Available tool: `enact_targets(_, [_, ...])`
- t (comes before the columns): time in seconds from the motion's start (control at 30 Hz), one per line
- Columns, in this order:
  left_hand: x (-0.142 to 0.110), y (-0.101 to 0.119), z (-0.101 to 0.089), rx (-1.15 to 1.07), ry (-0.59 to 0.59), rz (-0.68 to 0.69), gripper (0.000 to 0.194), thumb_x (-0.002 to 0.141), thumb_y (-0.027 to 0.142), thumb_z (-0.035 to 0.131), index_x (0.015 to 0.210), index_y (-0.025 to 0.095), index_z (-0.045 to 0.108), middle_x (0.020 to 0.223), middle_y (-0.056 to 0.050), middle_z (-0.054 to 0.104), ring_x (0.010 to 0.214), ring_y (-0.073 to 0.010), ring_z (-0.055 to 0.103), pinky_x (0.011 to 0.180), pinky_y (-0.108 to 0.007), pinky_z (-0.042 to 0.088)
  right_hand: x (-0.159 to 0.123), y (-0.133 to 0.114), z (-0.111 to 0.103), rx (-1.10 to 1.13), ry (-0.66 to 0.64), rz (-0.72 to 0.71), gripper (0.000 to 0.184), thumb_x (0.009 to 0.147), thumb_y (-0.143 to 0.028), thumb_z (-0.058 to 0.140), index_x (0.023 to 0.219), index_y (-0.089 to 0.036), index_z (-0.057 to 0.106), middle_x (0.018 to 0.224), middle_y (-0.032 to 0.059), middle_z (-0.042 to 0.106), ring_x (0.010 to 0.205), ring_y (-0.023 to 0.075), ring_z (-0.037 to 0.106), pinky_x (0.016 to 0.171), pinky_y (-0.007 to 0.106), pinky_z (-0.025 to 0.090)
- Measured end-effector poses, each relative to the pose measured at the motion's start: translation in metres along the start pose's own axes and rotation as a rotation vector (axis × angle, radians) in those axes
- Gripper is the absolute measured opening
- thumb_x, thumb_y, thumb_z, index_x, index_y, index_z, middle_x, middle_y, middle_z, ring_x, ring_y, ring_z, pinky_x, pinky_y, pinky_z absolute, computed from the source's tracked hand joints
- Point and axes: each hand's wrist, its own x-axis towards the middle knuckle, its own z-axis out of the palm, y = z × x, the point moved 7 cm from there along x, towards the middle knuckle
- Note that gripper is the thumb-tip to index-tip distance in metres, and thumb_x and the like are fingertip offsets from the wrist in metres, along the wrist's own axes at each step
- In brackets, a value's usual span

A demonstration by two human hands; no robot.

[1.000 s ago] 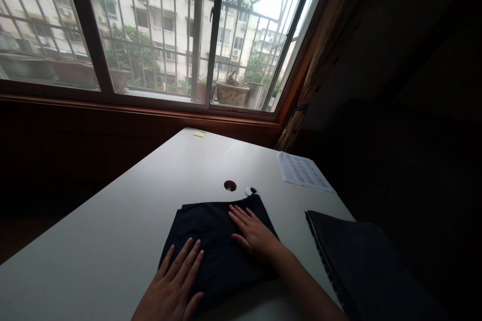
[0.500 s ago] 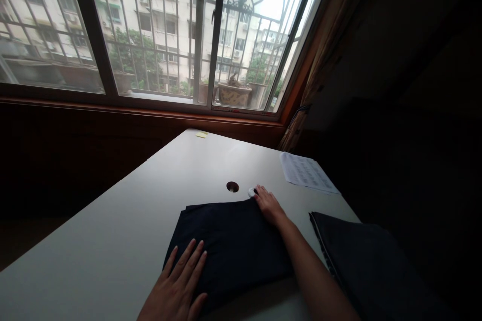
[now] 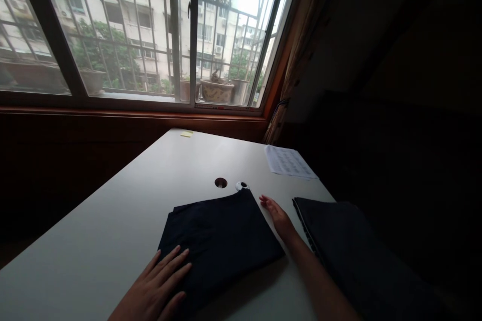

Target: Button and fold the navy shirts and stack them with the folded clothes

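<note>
A folded piece of dark navy cloth [image 3: 222, 241] lies flat on the white table [image 3: 124, 225]. My left hand [image 3: 154, 283] rests on its left side, palm down, with the fingers spread. Just off the cloth's right edge, my right hand [image 3: 276, 215] hovers or rests edge-on by the tabletop, fingers stretched out and holding nothing. Whether it touches the table I cannot tell. At the cloth's far corner sits a white ring-shaped piece [image 3: 240, 186] with a dark opening, partly covered by the fabric.
Right of my right arm lies a stack of dark cloth [image 3: 350, 241]. Printed papers [image 3: 288, 161] are near the table's far right edge. A round hole [image 3: 221, 182] pierces the tabletop. A yellow sticky note [image 3: 187, 134] lies at the far corner, below a barred window [image 3: 150, 35].
My right hand has come off the cloth's far right corner and drawn back along its right side, uncovering the white ring. My left hand stays on the cloth. The view has turned slightly right.
</note>
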Motion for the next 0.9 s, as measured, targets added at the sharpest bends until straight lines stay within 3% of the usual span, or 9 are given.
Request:
enact_targets(0.2, [0.0,-0.035,0.006,-0.225,-0.042,-0.191,0.037,0.099,0.034,0.053,0.134,0.041,0.061,0.128,0.006,0.069,0.107,-0.0186,0.07,0.09,-0.026,0.061,-0.054,-0.008,-0.015,0.057,0.063,0.036,0.052,0.095,-0.056,0.047,0.132,-0.023,0.06,0.136,0.0135,0.062,0.126,0.0295,0.059,0.11,0.047,0.045])
enact_targets(0.3, [-0.006,-0.041,0.012,-0.331,-0.08,-0.244,0.049,0.092,0.013,0.048,0.13,0.041,0.063,0.127,0.006,0.069,0.103,-0.0169,0.071,0.086,-0.023,0.062,-0.082,-0.02,-0.017,0.025,0.054,-0.008,0.045,0.095,-0.049,0.051,0.132,-0.025,0.059,0.14,0.0117,0.056,0.132,0.0281,0.053,0.113,0.047,0.042])
enact_targets(0.4, [-0.017,-0.046,0.018,-0.355,-0.114,-0.278,0.064,0.084,0.002,0.045,0.132,0.041,0.061,0.128,0.005,0.068,0.105,-0.0172,0.071,0.088,-0.024,0.062,-0.11,-0.044,-0.008,-0.146,-0.035,-0.131,0.042,0.09,-0.036,0.06,0.132,-0.029,0.06,0.147,0.0085,0.049,0.138,0.0292,0.044,0.115,0.052,0.038])
enact_targets(0.6, [-0.03,-0.044,0.018,-0.231,-0.016,-0.056,0.077,0.081,-0.002,0.041,0.143,0.042,0.05,0.135,0.004,0.064,0.11,-0.0183,0.068,0.089,-0.025,0.061,-0.139,-0.084,0.017,-0.456,-0.175,-0.394,0.057,0.073,-0.006,0.061,0.125,-0.03,0.065,0.145,0.0069,0.052,0.145,0.0342,0.031,0.114,0.057,0.038])
enact_targets(0.77, [-0.026,-0.036,0.006,-0.165,0.043,0.064,0.068,0.085,-0.001,0.047,0.137,0.041,0.056,0.125,0.001,0.067,0.11,-0.0189,0.065,0.089,-0.025,0.059,-0.131,-0.084,0.016,-0.55,-0.171,-0.511,0.054,0.078,0.001,0.054,0.122,-0.028,0.066,0.123,0.0063,0.067,0.131,0.0296,0.049,0.11,0.054,0.044])
enact_targets(0.9, [-0.006,-0.01,-0.017,-0.235,0.117,0.164,0.049,0.088,0.001,0.049,0.124,0.03,0.066,0.103,-0.004,0.07,0.091,-0.0171,0.066,0.08,-0.024,0.058,-0.126,-0.079,0.007,-0.622,-0.074,-0.588,0.045,0.084,0.001,0.052,0.117,-0.026,0.068,0.112,0.0068,0.069,0.117,0.028,0.058,0.105,0.052,0.046])
